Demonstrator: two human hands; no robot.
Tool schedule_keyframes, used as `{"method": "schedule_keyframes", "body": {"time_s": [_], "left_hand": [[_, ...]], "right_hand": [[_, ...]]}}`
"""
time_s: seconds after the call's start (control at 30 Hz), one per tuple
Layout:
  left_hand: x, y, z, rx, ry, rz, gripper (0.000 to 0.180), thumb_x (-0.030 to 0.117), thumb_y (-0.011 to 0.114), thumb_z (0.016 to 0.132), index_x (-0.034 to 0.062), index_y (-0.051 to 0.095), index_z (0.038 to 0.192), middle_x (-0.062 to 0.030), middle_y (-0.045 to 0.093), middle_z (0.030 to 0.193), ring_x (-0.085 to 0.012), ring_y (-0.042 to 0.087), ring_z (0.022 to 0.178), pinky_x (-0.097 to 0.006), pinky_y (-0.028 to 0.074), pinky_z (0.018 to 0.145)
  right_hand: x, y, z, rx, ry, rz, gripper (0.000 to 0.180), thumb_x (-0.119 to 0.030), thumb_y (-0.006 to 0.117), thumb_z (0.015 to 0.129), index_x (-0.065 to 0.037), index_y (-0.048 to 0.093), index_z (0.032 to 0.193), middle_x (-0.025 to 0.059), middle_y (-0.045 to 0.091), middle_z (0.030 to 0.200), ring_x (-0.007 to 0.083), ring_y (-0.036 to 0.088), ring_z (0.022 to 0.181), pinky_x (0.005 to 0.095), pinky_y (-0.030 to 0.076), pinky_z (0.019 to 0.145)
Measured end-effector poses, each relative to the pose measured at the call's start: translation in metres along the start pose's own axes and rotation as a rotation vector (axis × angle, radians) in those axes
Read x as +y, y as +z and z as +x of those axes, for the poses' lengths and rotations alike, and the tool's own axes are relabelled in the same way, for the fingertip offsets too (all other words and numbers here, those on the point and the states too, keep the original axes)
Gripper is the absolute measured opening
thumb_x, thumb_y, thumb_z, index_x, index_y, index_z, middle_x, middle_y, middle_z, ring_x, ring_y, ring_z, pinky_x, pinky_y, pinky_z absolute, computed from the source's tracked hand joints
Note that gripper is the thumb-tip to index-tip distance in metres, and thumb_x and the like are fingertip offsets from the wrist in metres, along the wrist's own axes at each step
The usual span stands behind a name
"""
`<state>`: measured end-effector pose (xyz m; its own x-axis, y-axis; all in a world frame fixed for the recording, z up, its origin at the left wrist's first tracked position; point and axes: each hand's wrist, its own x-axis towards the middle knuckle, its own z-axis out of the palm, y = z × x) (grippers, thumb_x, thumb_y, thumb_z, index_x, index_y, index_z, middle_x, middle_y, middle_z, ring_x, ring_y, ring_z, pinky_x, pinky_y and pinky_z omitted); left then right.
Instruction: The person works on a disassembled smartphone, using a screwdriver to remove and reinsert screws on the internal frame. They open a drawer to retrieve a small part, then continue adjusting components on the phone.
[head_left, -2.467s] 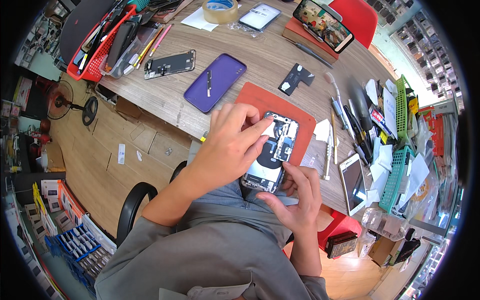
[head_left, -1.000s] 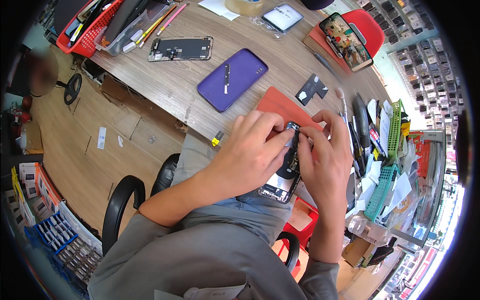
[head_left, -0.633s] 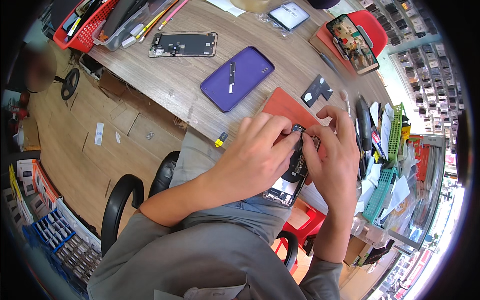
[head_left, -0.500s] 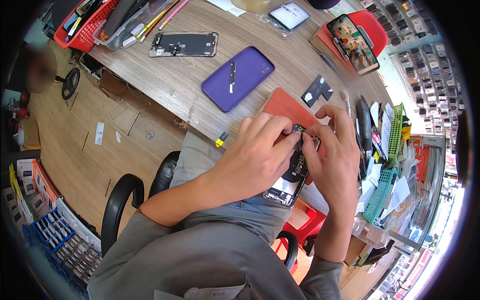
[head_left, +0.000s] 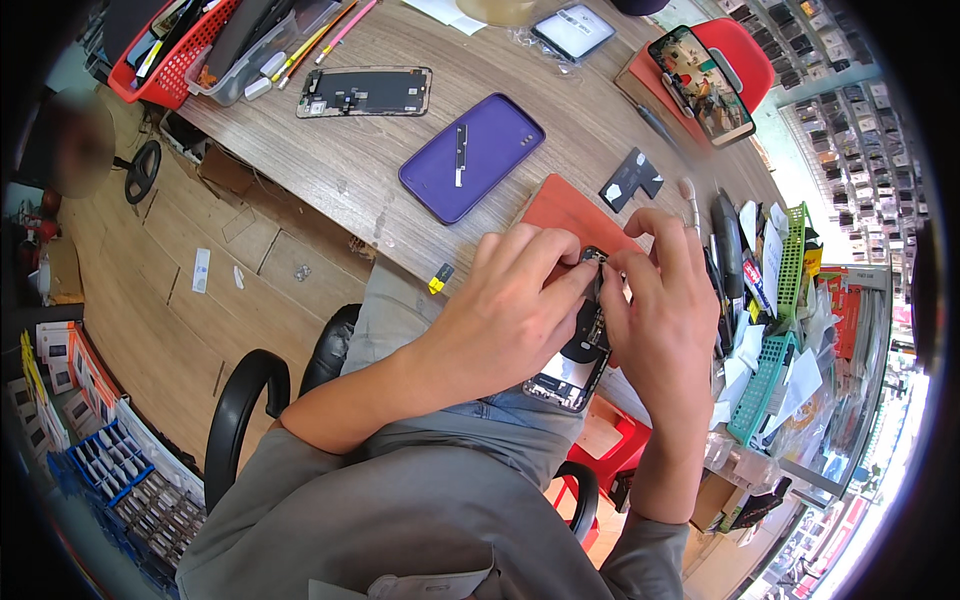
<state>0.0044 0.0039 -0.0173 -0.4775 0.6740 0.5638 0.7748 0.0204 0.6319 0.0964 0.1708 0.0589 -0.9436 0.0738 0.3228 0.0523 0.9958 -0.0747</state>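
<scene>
- A purple phone case (head_left: pixel 472 157) is lying on the wooden table (head_left: pixel 370 170) toward twelve o'clock, with a small dark strip (head_left: pixel 460 155) resting on it.
- A bare phone frame (head_left: pixel 363 92) is lying at eleven o'clock of the case, just beside it.
- A red basket (head_left: pixel 165 60) is sitting at the far ten o'clock corner, holding tools.
- A lit phone (head_left: pixel 700 82) is leaning on a red stand (head_left: pixel 745 50) at one o'clock.
- Green trays (head_left: pixel 770 375) are standing along the three o'clock side.
- A black chair arm (head_left: pixel 235 410) is curving at eight o'clock.
</scene>
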Motion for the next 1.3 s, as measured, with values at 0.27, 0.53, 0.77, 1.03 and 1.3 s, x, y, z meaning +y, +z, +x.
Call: {"method": "schedule_keyframes", "body": {"time_s": [0.27,0.53,0.77,1.03,1.3], "left_hand": [[0.001,0.0,-0.001,-0.011,-0.009,0.002,0.044,0.003,0.084,0.089,-0.0002,0.078,0.132,-0.0102,0.064,0.126,-0.0298,0.062,0.112,-0.043,0.046,0.094],[0.003,-0.001,0.003,-0.018,-0.003,0.026,0.042,0.002,0.083,0.089,0.0012,0.08,0.13,-0.0073,0.066,0.122,-0.0263,0.063,0.106,-0.042,0.045,0.092],[0.002,0.004,0.001,0.034,0.011,0.03,0.038,0.003,0.083,0.087,0.0024,0.08,0.125,-0.0072,0.066,0.117,-0.0271,0.064,0.107,-0.044,0.045,0.09],[0.004,0.012,0.0,0.118,-0.005,0.05,0.039,-0.004,0.083,0.082,0.0075,0.084,0.119,-0.0049,0.066,0.112,-0.0236,0.063,0.097,-0.041,0.044,0.087],[0.006,0.005,0.002,0.045,0.086,0.059,0.046,-0.008,0.082,0.074,0.0144,0.09,0.113,-0.0048,0.065,0.113,-0.0243,0.061,0.099,-0.038,0.046,0.089]], "right_hand": [[-0.004,0.012,-0.011,0.071,0.055,-0.011,0.011,-0.004,0.079,0.09,0.0,0.072,0.098,0.0112,0.066,0.127,0.032,0.066,0.101,0.0456,0.056,0.077],[-0.003,0.008,-0.012,0.088,0.164,0.036,0.011,-0.01,0.079,0.094,-0.001,0.074,0.1,0.0118,0.066,0.127,0.0331,0.067,0.105,0.0465,0.058,0.082],[0.003,-0.001,-0.025,0.198,0.232,0.144,0.022,-0.011,0.089,0.09,-0.003,0.077,0.107,0.0115,0.066,0.12,0.0316,0.068,0.1,0.0436,0.057,0.078],[-0.014,-0.022,-0.109,0.147,0.538,0.502,0.024,-0.015,0.092,0.096,-0.002,0.078,0.112,0.0108,0.071,0.1,0.0175,0.068,0.076,0.031,0.052,0.065],[-0.058,0.0,-0.147,-0.075,1.033,1.387,0.032,-0.021,0.084,0.108,0.007,0.076,0.122,0.0122,0.083,0.097,0.0095,0.071,0.07,0.0268,0.056,0.06]]}}
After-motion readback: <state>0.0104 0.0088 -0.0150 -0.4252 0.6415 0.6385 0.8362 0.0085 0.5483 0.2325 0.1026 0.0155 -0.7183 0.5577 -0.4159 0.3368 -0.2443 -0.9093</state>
